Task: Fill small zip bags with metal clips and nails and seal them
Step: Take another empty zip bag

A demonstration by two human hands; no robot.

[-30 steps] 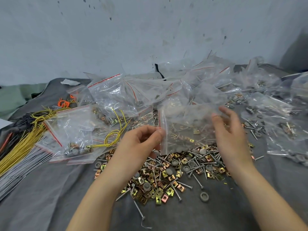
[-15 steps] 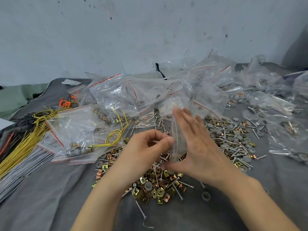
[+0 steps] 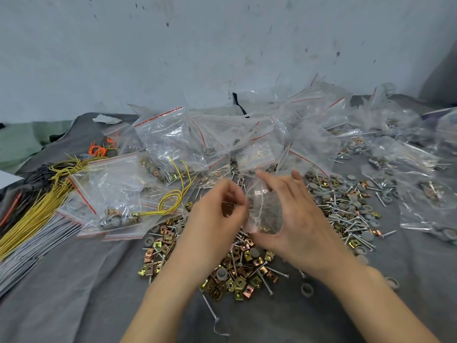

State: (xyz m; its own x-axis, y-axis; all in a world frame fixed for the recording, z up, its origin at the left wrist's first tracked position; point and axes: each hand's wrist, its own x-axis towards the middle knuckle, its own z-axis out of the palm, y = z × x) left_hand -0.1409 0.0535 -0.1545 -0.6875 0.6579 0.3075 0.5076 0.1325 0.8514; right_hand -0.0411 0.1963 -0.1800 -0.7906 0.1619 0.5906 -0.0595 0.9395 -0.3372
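Clips point(image 3: 237, 280), square and brassy, lie heaped with thin nails point(image 3: 210, 307) on grey cloth point(image 3: 86, 293). Above them the right hand point(image 3: 296, 219) clasps a crinkly clear zip bag point(image 3: 265, 209), the left hand point(image 3: 217, 214) pinching its edge; filled bags point(image 3: 173, 139) pile beyond.

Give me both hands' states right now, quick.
Left hand: fingers curled beside the small clear plastic zip bag; grip cannot be told.
Right hand: holds that bag between thumb and fingers.

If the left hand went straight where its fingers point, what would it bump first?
Probably the small zip bag that the right hand holds, just beside the left hand; depth is unclear.
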